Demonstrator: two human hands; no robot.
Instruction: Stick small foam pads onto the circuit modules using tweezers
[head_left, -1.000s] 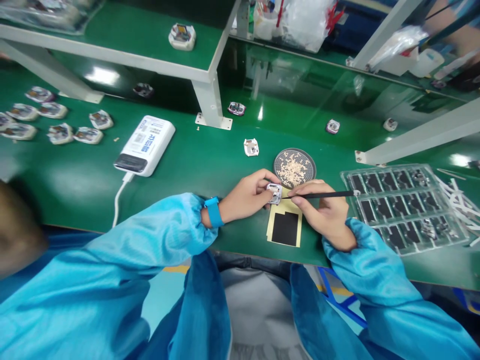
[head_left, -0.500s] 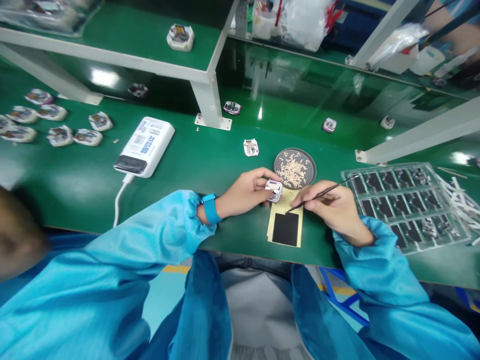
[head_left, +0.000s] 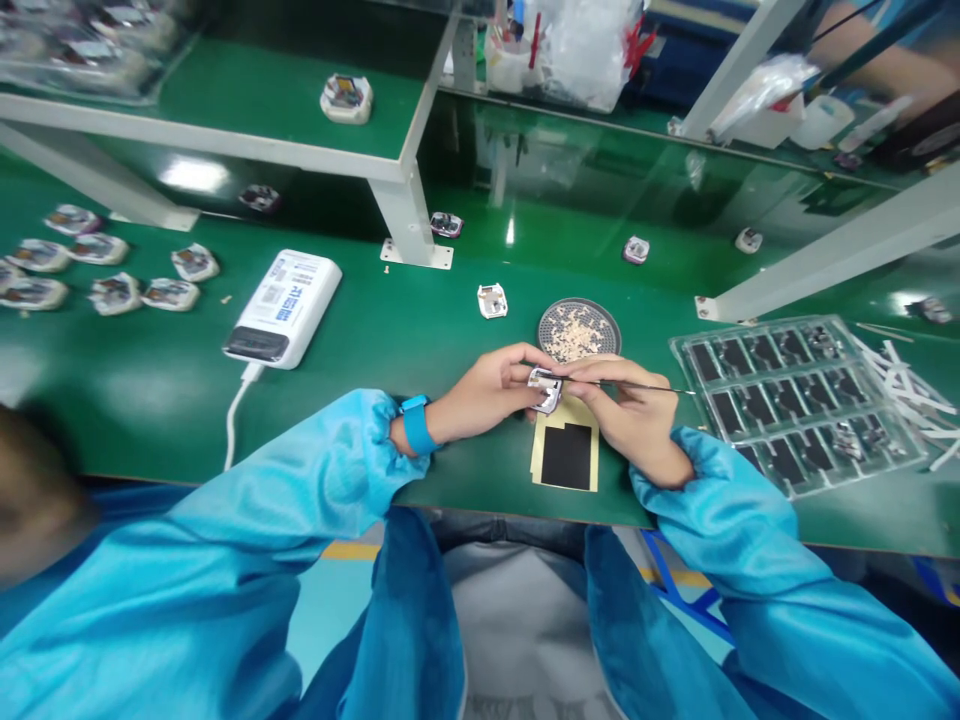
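My left hand [head_left: 491,395] grips a small white housing [head_left: 545,389] between thumb and fingers, its open side facing up. Closed around thin dark tweezers [head_left: 637,386], my right hand [head_left: 630,408] is beside it, and the tweezers' tip is at the housing's upper part. Whether the tip holds anything is too small to tell. Under the hands lies a yellow sheet with a black square [head_left: 566,456]. Just behind them is a round grey dish [head_left: 579,330] of small beige pieces.
A white power bank [head_left: 285,308] with a cable and several housings [head_left: 112,293] lie left. A clear tray [head_left: 799,400] of dark parts and white strips [head_left: 904,385] are right. Shelf legs [head_left: 409,215] stand behind. Another person's head shows at the left edge.
My right hand has moved left and up with the tweezers, from the black square to the housing. The camera view has shifted slightly. My left hand still grips the housing.
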